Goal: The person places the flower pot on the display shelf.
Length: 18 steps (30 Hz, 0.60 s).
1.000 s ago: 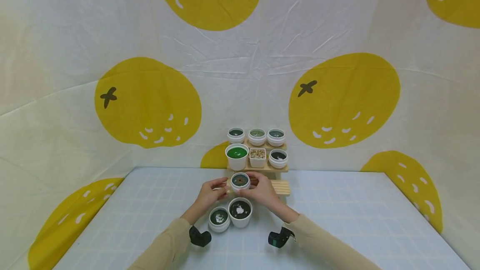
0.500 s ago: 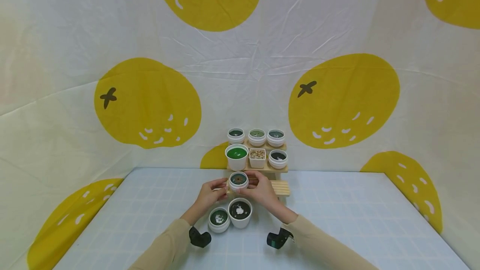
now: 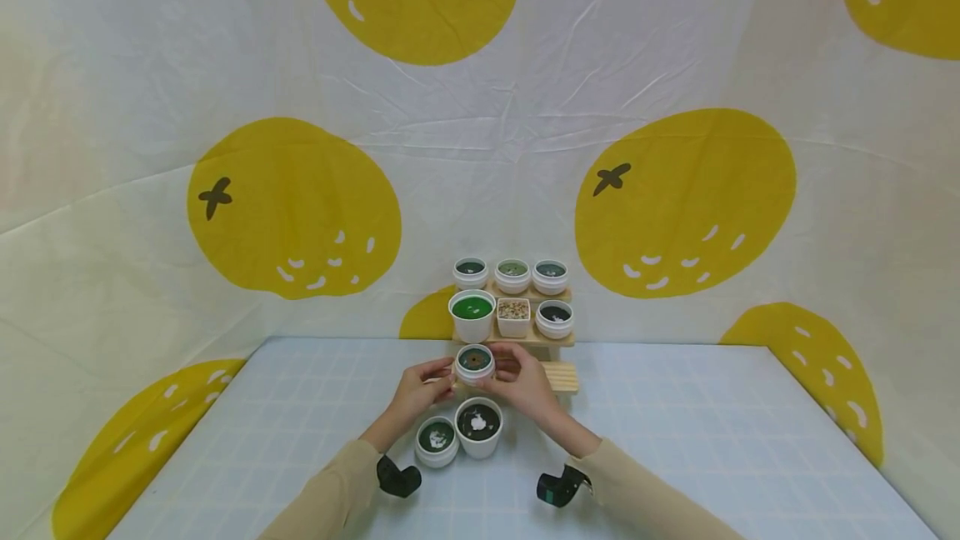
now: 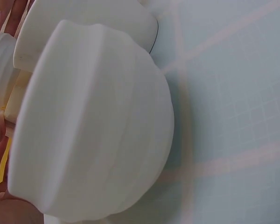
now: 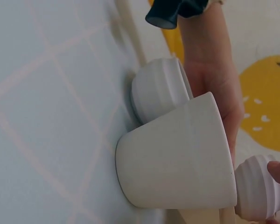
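Note:
A small ribbed white pot (image 3: 476, 375) with a dark teal top and a brown centre is at the left end of the lowest step of the wooden stand (image 3: 561, 377). My right hand (image 3: 525, 382) grips its right side, the thumb in front and the fingers behind. From the left, my left hand (image 3: 417, 390) holds it with thumb and fingertips. Nearer me on the table stand a tapered white cup (image 3: 480, 444) with a dark top and white patch, and a low white pot (image 3: 437, 457) beside it. These two fill much of the left wrist view and partly hide the held pot.
On the stand's middle step are a cup with a bright green top (image 3: 472, 327), a square pot of beige bits (image 3: 513, 323) and a dark-topped pot (image 3: 554, 325). Three small pots (image 3: 512, 280) line the top step. A fruit-print cloth (image 3: 510, 190) hangs behind.
The held pot has shifted slightly to the left on the lowest step, with both hands staying on it. The other pots keep their places.

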Available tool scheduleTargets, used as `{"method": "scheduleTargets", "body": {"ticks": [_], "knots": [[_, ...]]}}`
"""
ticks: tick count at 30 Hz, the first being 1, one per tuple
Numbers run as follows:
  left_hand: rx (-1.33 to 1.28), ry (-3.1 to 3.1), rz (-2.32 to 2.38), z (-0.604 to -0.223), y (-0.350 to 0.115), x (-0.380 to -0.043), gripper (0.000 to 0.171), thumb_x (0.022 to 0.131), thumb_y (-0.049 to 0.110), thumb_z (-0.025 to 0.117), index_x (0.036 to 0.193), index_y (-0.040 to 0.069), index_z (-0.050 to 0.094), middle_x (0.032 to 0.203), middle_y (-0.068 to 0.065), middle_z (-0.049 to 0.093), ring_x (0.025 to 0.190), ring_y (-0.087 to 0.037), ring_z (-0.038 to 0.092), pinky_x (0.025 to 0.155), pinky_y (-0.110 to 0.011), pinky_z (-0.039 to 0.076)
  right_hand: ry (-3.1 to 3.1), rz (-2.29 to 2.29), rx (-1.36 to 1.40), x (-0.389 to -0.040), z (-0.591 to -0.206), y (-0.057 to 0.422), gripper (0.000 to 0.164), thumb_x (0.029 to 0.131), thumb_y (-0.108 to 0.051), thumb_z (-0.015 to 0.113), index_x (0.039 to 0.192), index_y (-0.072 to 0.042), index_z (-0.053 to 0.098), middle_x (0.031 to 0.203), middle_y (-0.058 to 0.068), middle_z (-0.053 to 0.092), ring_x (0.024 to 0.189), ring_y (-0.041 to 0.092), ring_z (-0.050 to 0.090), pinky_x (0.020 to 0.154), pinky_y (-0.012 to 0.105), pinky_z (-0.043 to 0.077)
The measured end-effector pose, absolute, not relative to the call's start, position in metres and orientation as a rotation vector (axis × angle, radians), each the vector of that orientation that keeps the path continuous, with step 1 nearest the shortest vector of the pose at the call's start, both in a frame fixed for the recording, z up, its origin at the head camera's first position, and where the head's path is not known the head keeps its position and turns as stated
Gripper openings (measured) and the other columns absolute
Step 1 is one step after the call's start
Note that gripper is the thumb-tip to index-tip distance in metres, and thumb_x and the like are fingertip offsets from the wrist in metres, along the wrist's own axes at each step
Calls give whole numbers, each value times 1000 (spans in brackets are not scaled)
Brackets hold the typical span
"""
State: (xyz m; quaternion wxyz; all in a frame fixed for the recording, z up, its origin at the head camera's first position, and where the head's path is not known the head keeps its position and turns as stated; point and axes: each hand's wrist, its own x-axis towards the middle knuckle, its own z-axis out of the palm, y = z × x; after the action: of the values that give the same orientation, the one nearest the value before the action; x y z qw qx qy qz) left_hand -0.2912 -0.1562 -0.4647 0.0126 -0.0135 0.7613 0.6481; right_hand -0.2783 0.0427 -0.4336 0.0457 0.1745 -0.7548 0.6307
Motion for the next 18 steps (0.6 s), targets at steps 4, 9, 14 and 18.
{"method": "scheduleTargets", "body": {"ticks": [4,9,14,18], "knots": [[-36,2366,2028,-465,-156,-291,39,90,3,63,128,-2,58,108,-18,64,75,-10,64,72,-28,62,-2306,1879,506,-271,-434,45,54,74,-6,81,122,-1,58,118,19,63,106,34,61,92,41,56],[-46,2359,2038,-464,-156,-291,38,90,2,63,127,-3,59,106,-17,64,73,-10,64,72,-28,62,-2321,1791,511,-261,-438,49,52,72,-7,82,119,-2,60,119,16,62,105,32,59,90,38,57],[-42,2364,2030,-464,-156,-290,39,90,4,63,128,-3,58,107,-17,64,74,-10,64,72,-29,62,-2334,1792,522,-252,-444,56,54,72,-8,83,120,-3,59,121,16,60,105,30,59,89,32,57],[-20,2367,2035,-463,-156,-289,40,90,4,63,128,-5,57,107,-18,63,74,-10,64,72,-29,62,-2341,1819,524,-246,-450,60,57,71,-8,84,121,-3,58,123,16,59,108,30,59,90,31,57]]}}
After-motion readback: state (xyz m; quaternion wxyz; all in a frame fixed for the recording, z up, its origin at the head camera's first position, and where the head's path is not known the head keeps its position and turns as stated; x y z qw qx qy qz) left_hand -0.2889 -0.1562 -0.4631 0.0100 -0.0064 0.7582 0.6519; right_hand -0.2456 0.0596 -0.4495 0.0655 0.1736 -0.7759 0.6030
